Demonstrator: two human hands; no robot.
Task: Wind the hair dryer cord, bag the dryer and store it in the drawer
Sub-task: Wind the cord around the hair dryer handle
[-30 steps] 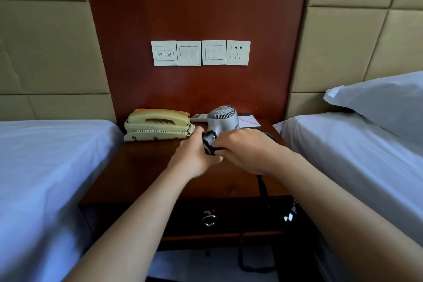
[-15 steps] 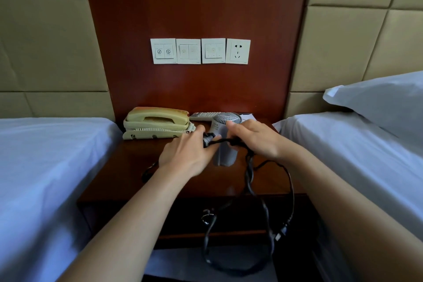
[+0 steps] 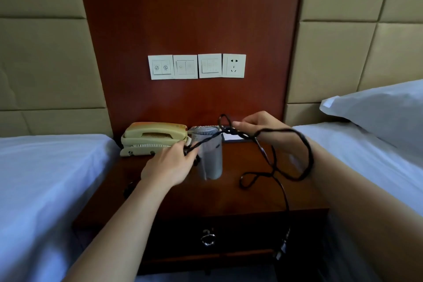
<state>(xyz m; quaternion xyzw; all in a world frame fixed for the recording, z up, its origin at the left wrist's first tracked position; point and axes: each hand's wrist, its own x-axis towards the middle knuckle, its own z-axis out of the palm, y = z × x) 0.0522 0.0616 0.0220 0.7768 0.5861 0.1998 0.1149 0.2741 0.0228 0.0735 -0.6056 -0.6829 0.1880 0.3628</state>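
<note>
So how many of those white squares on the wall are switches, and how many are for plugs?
Switch plates: 3
Socket plates: 1
Total: 4

Two beds (image 3: pixel 45 178); one telephone (image 3: pixel 153 137); one dryer (image 3: pixel 211 160); one cord (image 3: pixel 274 131).

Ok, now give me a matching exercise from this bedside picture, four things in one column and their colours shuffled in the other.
Things:
1. hair dryer
2. telephone
3. cord
4. pillow

Colours:
A. white
B. black
C. cream yellow
D. silver grey

Pairs: 1-D, 2-C, 3-B, 4-A
</note>
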